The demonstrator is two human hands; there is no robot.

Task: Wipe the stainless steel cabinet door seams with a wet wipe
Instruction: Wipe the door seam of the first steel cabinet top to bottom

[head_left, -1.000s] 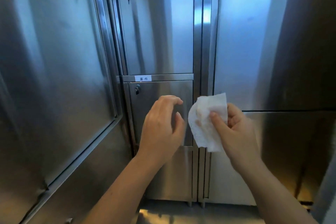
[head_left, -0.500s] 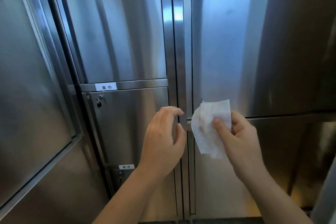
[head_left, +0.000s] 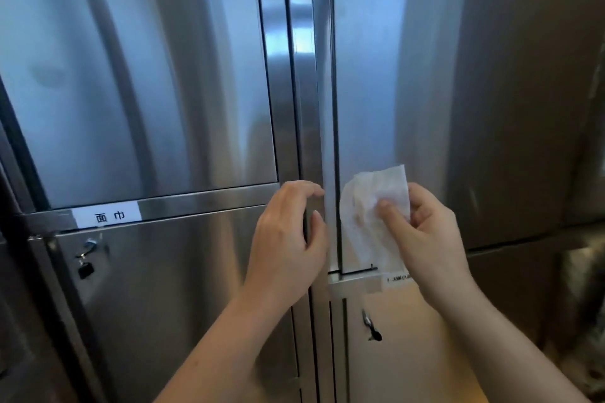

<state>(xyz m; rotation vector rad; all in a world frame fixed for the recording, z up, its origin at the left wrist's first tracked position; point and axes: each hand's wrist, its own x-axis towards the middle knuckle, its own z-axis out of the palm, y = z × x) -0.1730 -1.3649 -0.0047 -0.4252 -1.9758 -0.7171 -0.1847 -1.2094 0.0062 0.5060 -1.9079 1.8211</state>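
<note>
The left forearm (head_left: pixel 226 347) and right forearm (head_left: pixel 501 337) rise from below, bare, hands level. The left hand (head_left: pixel 288 239) is loosely arched (thumb apart from the fingers, nothing held). The right hand (head_left: pixel 429 232) pinches a wipe (head_left: pixel 366 203) under its thumb.

Brushed, glossy steel cabinet doors (head_left: pixel 137 75); soft, crumpled white fibre wet wipe (head_left: pixel 370 206); matt paper label (head_left: pixel 106 215).

White wet wipe (head_left: pixel 366 206), silver steel doors (head_left: pixel 147 75) (bluish sheen), white label (head_left: pixel 106 215)
</note>
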